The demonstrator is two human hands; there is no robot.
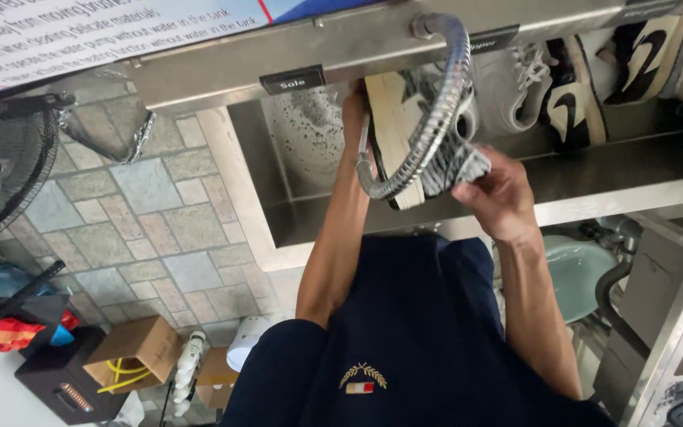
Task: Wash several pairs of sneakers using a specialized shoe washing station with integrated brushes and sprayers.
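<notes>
A grey-and-white patterned sneaker (436, 150) with a pale cream sole is held over a stainless steel sink (594, 178). The right hand (499, 194) is closed around the shoe's knit upper at one end; the left hand (355, 119) is raised at the other end, against the sole edge, though whether its fingers are curled round the shoe cannot be told, as they are hidden behind it. A flexible metal hose (436, 103) loops down from the machine's top rail, just in front of the sneaker and between the two hands. Beyond the right hand, other sneakers (586, 87) are stood on edge along the basin's back. For the washing to be done well, the shoe is best kept firmly gripped at both ends, with the sole turned toward the hose and held low over the basin so that spray is contained.
</notes>
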